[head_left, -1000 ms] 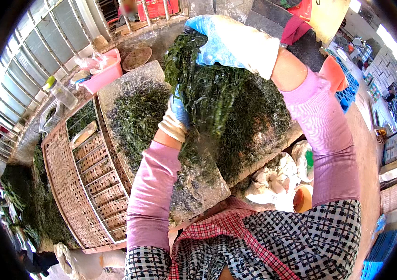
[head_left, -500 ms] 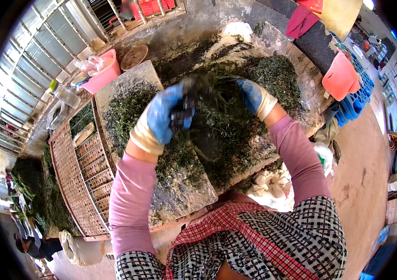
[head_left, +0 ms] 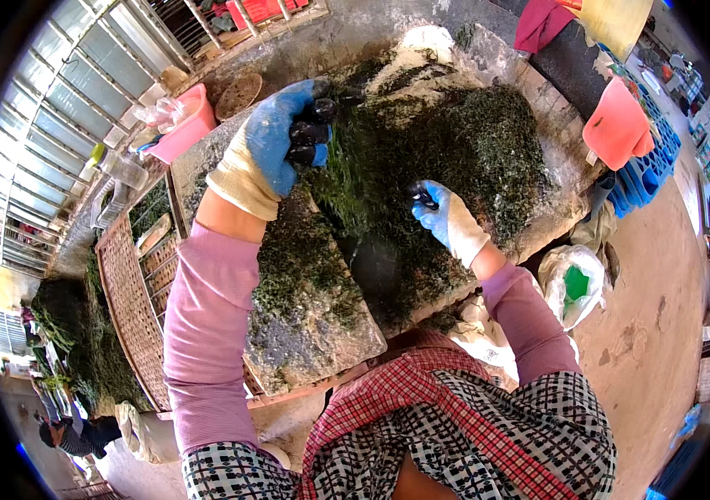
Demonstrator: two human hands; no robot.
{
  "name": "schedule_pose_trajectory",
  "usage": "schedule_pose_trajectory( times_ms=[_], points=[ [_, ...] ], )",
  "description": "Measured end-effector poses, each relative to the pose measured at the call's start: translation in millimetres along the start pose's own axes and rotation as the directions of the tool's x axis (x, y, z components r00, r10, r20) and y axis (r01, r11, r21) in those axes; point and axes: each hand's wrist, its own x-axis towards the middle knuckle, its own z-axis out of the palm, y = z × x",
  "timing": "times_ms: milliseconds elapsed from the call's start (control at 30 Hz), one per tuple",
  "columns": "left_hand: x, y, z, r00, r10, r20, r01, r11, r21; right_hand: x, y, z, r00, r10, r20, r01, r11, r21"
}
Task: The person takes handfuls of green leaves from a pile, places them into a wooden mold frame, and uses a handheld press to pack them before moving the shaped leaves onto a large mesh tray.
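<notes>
Both hands wear blue-and-cream gloves with black covers on the fingertips. My left hand (head_left: 275,137) is raised over the left side of the stone slabs, its fingers curled. Beside its fingertips a blurred bunch of green leafy strands (head_left: 348,179) hangs down, and the hand seems closed on its top. My right hand (head_left: 448,218) is lower and nearer, its fingers closed above the heap of dark green leaves (head_left: 496,142); whatever it pinches, if anything, cannot be made out. More leaf bits lie scattered over the left stone slab (head_left: 313,333).
To the left stand a woven rack (head_left: 131,308), a pink basin (head_left: 184,129) with plastic bags and a lidded clear bottle (head_left: 121,167). On the right are a pink scoop-like container (head_left: 617,125), blue crates (head_left: 651,175) and a white plastic bag (head_left: 572,283). A person (head_left: 80,435) is at far left.
My hands have moved apart. The left rose up and to the left; the right came down toward me. The leafy strands blurred between them now hang beside the left hand.
</notes>
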Motion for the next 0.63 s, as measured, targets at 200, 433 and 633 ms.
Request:
schedule_pose_trajectory(
  times_ms=[200, 433, 633],
  points=[
    [-3.8, 46.9, 18.8, 0.983, 0.169, 0.066, -0.169, 0.986, 0.008, -36.2, -136.7, 27.8, 0.518, -0.853, -0.057, 0.727, 0.475, -0.496],
    [-13.1, 123.1, 37.0, 0.494, 0.538, 0.683, -0.746, -0.141, 0.651, 18.8, -130.9, 72.3, 0.539, -0.813, 0.221, 0.472, 0.075, -0.878],
    [20.6, 210.0, 20.7, 0.671, 0.541, 0.506, -0.693, 0.7, 0.171, 48.4, 36.9, 76.8, 0.963, -0.069, 0.259, 0.267, 0.14, -0.954]
  ],
)
